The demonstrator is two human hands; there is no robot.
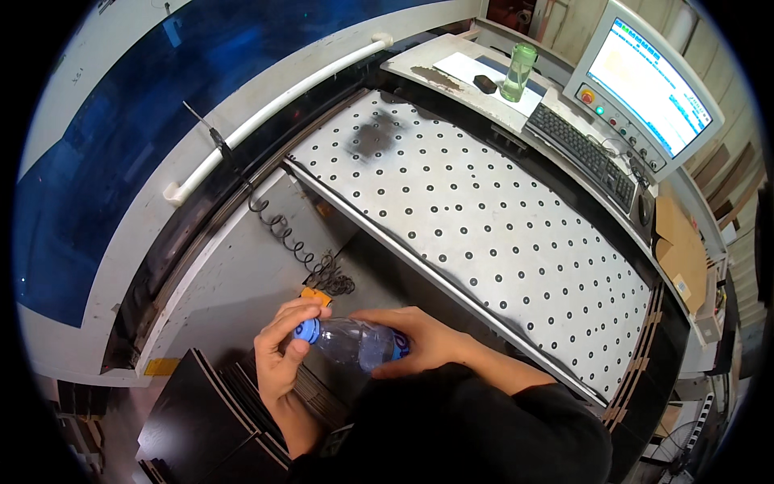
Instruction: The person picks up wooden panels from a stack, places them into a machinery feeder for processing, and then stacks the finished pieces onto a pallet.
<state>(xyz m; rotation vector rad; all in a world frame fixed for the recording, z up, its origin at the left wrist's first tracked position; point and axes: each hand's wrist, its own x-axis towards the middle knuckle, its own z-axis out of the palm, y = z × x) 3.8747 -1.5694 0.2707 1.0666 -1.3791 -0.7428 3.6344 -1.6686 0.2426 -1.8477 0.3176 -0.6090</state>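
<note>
A small clear plastic water bottle (348, 339) with a blue cap and blue label lies sideways between my hands, low in the picture. My left hand (280, 355) has its fingers closed around the blue cap end. My right hand (419, 339) grips the bottle's body from the right, covering part of the label. Both forearms in dark sleeves come up from the bottom edge.
A white perforated machine table (484, 218) with black dots spreads ahead. Dark flat panels (201, 411) are stacked at lower left. A coiled black cable (306, 250) hangs nearby. At the back stand a green-lidded bottle (518, 73), a keyboard (580, 153) and a monitor (649, 85).
</note>
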